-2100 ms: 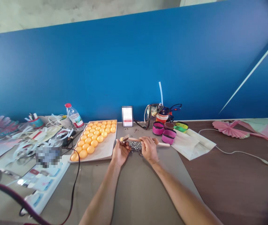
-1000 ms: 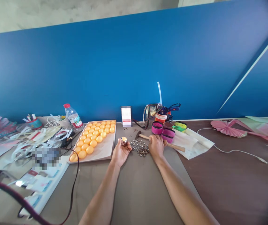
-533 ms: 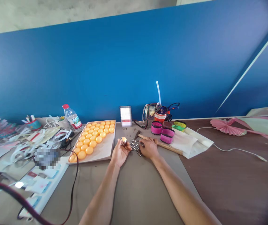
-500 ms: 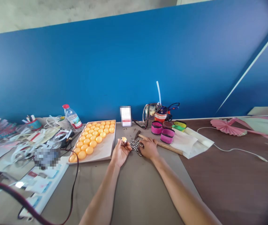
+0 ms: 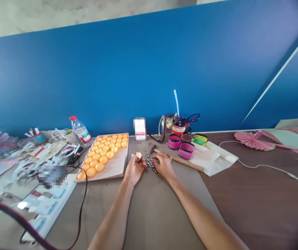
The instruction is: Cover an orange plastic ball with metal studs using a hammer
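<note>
My left hand [image 5: 134, 169] is closed round a small orange ball with a metal cap [image 5: 138, 156], held upright at the fingertips. My right hand [image 5: 162, 164] rests on a pile of small shiny metal pieces [image 5: 149, 162] on the table, fingers curled down into them as if pinching; what is between them is hidden. A hammer [image 5: 176, 158] with a wooden handle lies just behind my right hand, its dark head near the pile. A shallow tray [image 5: 117, 167] left of my hands holds several orange balls [image 5: 104, 152] in rows.
Pink and green tape rolls [image 5: 186, 150] and a cup of tools [image 5: 178, 127] stand behind the hammer. White paper [image 5: 212, 158] and a white cable [image 5: 263, 166] lie to the right, pink paper fans [image 5: 253, 142] beyond. A water bottle [image 5: 80, 130], cables and a power strip [image 5: 48, 206] crowd the left.
My right hand let go of the hammer, which now lies on the table, and moved left onto the metal pieces. My left hand kept the capped ball in place.
</note>
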`<move>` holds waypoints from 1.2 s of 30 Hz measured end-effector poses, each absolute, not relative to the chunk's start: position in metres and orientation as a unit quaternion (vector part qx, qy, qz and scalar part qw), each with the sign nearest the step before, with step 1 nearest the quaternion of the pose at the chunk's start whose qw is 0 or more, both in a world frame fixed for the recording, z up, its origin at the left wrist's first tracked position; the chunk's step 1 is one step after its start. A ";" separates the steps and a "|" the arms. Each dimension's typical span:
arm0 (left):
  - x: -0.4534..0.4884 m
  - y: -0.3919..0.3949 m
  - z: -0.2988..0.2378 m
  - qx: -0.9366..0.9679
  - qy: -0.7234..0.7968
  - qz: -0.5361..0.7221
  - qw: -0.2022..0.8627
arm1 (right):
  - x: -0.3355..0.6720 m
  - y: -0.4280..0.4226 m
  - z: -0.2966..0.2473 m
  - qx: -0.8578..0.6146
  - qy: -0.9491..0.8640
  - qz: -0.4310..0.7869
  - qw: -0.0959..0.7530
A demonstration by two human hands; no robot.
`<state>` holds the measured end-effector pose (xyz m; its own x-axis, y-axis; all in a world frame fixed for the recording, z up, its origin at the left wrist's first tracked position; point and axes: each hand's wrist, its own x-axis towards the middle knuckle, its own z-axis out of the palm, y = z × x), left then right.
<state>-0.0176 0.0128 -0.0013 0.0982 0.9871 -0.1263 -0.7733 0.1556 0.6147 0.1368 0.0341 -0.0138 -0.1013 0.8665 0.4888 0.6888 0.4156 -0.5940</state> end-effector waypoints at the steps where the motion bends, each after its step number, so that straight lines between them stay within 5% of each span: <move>1: -0.018 0.013 -0.002 0.202 0.264 0.617 0.713 | 0.137 0.034 -0.013 -0.529 -0.727 0.114 0.422; 14: -0.018 0.014 -0.003 0.198 0.259 0.614 0.719 | 0.138 0.041 -0.020 -0.559 -0.691 0.153 0.433; 25: -0.021 0.013 -0.001 0.204 0.250 0.617 0.718 | 0.138 0.028 -0.011 -0.537 -0.802 0.071 0.253; 36: -0.020 0.012 0.004 0.200 0.257 0.619 0.715 | 0.136 0.025 -0.010 -0.560 -0.798 0.056 0.215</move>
